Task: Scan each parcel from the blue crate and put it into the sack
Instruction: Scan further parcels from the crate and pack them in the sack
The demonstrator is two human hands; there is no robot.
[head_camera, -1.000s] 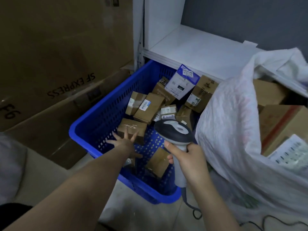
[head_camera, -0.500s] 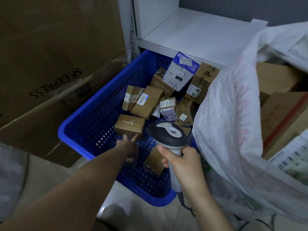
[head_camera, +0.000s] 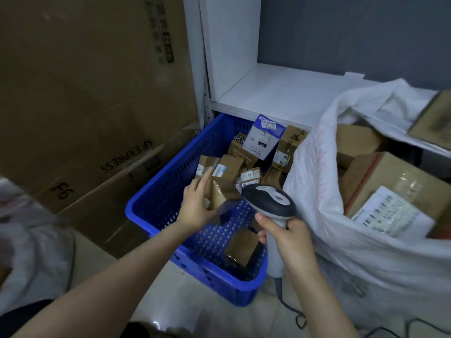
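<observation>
Risk lies chiefly in the read. My left hand (head_camera: 197, 203) curls fingers and thumb round a small brown parcel (head_camera: 223, 191), held above the floor of the blue crate (head_camera: 168, 189) and just left of the head of the barcode scanner (head_camera: 268, 201). My right hand (head_camera: 290, 242) wraps the scanner's handle in a full fist.

The parcel's face towards me looks glossy with tape and is blurred, and I can make out no label on it. If the code faces away, or glare falls on the tape, I judge the scan would fail and the parcel might go in unread.

The grip is at one end only, so a quick turn could drop the parcel back among the unscanned boxes (head_camera: 231, 167). The scanner cable (head_camera: 292, 311) trails on the floor near the sack (head_camera: 317, 191) and could snag on a swing to the right.

The sack's mouth sags open, already holding larger cartons (head_camera: 380, 181).

The setting is a pale floor (head_camera: 195, 301) on which crate and sack stand side by side and touching. A white shelf (head_camera: 280, 93) sits behind them under a grey wall (head_camera: 353, 32), and a tall SF EXPRESS carton (head_camera: 97, 93) stands at the left.
</observation>
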